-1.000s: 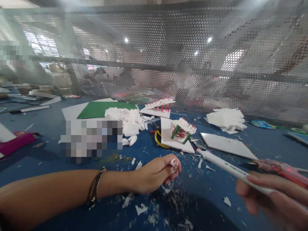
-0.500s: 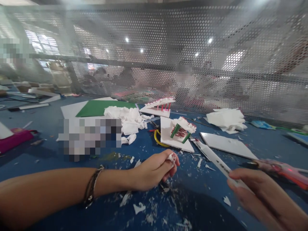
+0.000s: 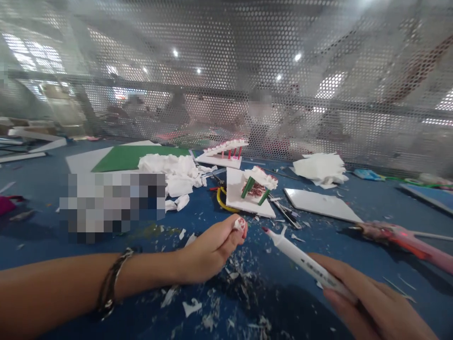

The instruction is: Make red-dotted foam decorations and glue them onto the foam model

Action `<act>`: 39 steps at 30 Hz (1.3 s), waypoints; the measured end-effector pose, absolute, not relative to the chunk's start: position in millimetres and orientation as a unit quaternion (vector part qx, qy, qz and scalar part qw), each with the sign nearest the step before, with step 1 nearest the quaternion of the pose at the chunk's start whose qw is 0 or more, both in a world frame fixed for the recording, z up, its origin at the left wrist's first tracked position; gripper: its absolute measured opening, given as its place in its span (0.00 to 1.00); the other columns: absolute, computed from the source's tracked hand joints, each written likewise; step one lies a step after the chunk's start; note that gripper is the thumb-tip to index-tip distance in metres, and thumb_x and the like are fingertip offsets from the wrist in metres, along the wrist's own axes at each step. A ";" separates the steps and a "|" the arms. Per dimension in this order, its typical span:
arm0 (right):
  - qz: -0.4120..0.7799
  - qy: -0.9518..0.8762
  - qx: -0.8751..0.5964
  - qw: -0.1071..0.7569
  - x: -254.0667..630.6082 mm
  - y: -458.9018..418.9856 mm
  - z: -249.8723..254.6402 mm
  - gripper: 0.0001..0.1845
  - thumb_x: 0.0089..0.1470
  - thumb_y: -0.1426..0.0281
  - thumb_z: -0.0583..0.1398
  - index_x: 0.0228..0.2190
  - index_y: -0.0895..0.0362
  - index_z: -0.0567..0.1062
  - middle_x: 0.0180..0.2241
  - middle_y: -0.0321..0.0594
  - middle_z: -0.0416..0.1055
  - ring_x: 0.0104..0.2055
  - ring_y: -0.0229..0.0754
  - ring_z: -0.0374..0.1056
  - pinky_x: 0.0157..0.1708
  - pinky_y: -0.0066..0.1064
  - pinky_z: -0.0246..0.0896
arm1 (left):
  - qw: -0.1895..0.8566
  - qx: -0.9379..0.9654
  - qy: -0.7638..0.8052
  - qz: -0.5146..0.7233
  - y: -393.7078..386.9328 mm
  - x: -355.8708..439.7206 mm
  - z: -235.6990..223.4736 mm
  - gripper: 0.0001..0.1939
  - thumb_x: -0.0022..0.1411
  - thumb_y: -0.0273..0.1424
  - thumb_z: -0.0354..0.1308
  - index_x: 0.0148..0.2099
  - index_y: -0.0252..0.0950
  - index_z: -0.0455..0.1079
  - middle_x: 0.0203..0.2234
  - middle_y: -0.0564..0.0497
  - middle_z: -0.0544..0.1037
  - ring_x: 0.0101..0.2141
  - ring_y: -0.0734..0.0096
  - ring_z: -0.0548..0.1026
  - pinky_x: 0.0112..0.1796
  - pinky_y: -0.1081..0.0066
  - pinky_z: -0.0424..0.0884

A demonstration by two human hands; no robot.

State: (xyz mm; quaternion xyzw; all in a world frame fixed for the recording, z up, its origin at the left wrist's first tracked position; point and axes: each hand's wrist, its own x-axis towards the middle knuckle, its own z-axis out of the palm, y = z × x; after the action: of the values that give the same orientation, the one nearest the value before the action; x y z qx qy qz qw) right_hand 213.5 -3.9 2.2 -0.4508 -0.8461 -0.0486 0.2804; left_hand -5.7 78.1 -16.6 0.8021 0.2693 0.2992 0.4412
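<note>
My left hand (image 3: 208, 250) is closed, with thumb and finger pinching a small white piece with red marks (image 3: 239, 224). What that piece is made of, I cannot tell. My right hand (image 3: 375, 297) grips a white marker (image 3: 307, 264), whose dark red tip points at the left hand, a short gap away from the piece. Just beyond the hands is a white board model (image 3: 249, 204) with green posts and a red-marked, rough white top. Behind it stands a second model (image 3: 226, 153), with red posts under a sloping white strip.
White scraps litter the blue table (image 3: 293, 321). Yellow-handled pliers (image 3: 223, 200) lie beside the nearer model. A pink glue gun (image 3: 396, 238) and a white board (image 3: 320, 205) are at right. Crumpled tissue (image 3: 170, 170), green sheet (image 3: 130, 158) and white sheets (image 3: 320, 169) lie before a perforated metal screen (image 3: 219, 94).
The marker's tip has drawn back from beside the green-posted model towards my left hand. My left hand keeps its pinch. The whole view has swung slightly to the right.
</note>
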 end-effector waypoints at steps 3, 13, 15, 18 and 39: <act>-0.031 -0.850 -0.449 0.276 210.6 -4.1 2.0 0.18 0.55 0.72 0.44 0.47 0.52 0.60 0.26 0.34 0.74 0.24 0.35 0.71 0.18 0.18 0.64 | 0.422 0.819 0.270 0.281 75.4 -6.3 -15.0 0.13 0.63 0.32 0.32 0.29 0.36 0.50 0.22 0.56 0.54 0.24 0.76 0.54 0.28 0.72 0.55; -0.045 -0.880 -0.424 0.208 202.8 -1.2 2.2 0.14 0.54 0.75 0.42 0.39 0.55 0.64 0.25 0.34 0.74 0.23 0.33 0.71 0.19 0.19 0.64 | 0.362 0.860 0.257 0.251 67.3 -8.8 -10.0 0.11 0.63 0.30 0.33 0.30 0.36 0.52 0.20 0.57 0.57 0.21 0.78 0.55 0.26 0.74 0.54; -0.055 -0.875 -0.434 0.209 202.5 -1.1 3.8 0.14 0.54 0.75 0.43 0.38 0.56 0.65 0.25 0.34 0.74 0.22 0.33 0.70 0.19 0.19 0.65 | 0.354 0.862 0.272 0.239 65.0 -9.1 -8.9 0.11 0.63 0.30 0.33 0.30 0.36 0.52 0.20 0.56 0.58 0.21 0.77 0.55 0.25 0.74 0.53; -0.074 -0.874 -0.425 0.222 201.5 -1.8 5.9 0.16 0.54 0.75 0.43 0.39 0.58 0.65 0.26 0.37 0.75 0.22 0.34 0.71 0.19 0.19 0.65 | 0.343 0.867 0.280 0.229 63.1 -9.5 -9.1 0.11 0.63 0.30 0.33 0.30 0.37 0.52 0.20 0.56 0.57 0.20 0.77 0.54 0.24 0.73 0.53; -0.151 -0.868 -0.413 0.232 202.1 -5.5 1.5 0.16 0.54 0.76 0.42 0.42 0.59 0.63 0.27 0.40 0.75 0.21 0.36 0.71 0.14 0.21 0.64 | 0.410 0.827 0.279 0.265 66.9 -6.8 -11.1 0.14 0.64 0.34 0.31 0.29 0.37 0.51 0.21 0.56 0.56 0.22 0.77 0.55 0.25 0.74 0.55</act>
State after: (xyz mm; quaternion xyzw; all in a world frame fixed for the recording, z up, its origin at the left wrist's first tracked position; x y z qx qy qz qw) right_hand 202.1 -5.5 1.5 -0.4130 -0.8678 -0.1509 0.2315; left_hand -6.8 66.9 -11.1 0.8271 0.2788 0.2645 0.4101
